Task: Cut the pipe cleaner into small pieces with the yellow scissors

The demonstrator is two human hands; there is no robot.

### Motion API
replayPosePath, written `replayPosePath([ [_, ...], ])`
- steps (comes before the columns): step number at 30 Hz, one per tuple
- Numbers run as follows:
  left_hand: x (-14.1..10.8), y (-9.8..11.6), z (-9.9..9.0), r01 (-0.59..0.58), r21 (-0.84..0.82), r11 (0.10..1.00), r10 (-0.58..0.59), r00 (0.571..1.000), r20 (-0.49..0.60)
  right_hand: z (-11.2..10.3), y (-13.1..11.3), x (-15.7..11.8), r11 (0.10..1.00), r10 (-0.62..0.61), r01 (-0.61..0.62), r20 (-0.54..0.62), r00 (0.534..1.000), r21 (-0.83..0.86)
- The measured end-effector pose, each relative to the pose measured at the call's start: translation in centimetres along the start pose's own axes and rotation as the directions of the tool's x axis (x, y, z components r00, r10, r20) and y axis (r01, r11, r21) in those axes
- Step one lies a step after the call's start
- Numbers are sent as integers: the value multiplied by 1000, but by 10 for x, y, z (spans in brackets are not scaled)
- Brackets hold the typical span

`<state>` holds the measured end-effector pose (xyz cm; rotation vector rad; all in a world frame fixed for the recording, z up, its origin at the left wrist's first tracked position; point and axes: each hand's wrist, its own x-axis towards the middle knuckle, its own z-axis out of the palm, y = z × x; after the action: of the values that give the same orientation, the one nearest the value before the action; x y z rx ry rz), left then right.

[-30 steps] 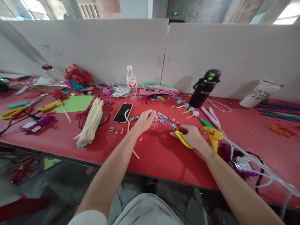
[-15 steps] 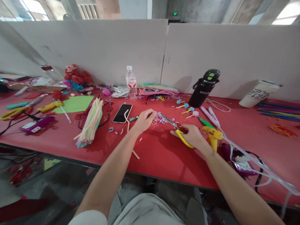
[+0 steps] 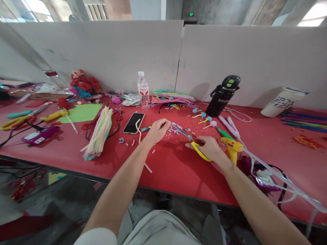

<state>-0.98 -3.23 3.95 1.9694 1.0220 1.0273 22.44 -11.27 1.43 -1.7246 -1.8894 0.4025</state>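
Note:
My right hand (image 3: pixel 207 147) grips a pair of scissors (image 3: pixel 200 152) with yellow and red handles. Their metal blades point up and left, the tips close to my left fingertips. My left hand (image 3: pixel 158 130) is closed in a pinch; whatever sits between thumb and finger is too small to make out. Below the blades lies a scatter of short lilac cut pieces (image 3: pixel 176 130). A cream fuzzy stem (image 3: pixel 139 131) runs from the phone down behind my left forearm, its far end showing by the table edge.
A phone (image 3: pixel 133 123) and a bundle of pale fuzzy stems (image 3: pixel 100 134) lie to the left. Behind stand a water bottle (image 3: pixel 143 91) and a black flask (image 3: pixel 222 97). On the right, a yellow glue gun (image 3: pixel 232 147) with a long stick and cords crosses the table (image 3: pixel 176 173).

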Motion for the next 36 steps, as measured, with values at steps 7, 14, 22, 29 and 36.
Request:
replayPosePath([
  [7, -1, 1, -1, -11, 25, 1000, 11, 1000, -6, 0, 0, 0, 1000, 5, -5, -9, 1000, -18],
  [14, -1, 3, -2, -4, 31, 1000, 5, 1000, -8, 2, 1, 0, 1000, 9, -10, -25, 1000, -22],
  [22, -1, 0, -1, -20, 18, 1000, 20, 1000, 4, 0, -2, -1, 1000, 9, -9, -3, 1000, -6],
  [29, -1, 1, 0, -8, 6, 1000, 8, 1000, 12, 0, 0, 0, 1000, 15, -15, 3, 1000, -20],
  [36, -1, 1, -1, -4, -17, 1000, 5, 1000, 11, 0, -1, 0, 999, 21, -22, -38, 999, -37],
])
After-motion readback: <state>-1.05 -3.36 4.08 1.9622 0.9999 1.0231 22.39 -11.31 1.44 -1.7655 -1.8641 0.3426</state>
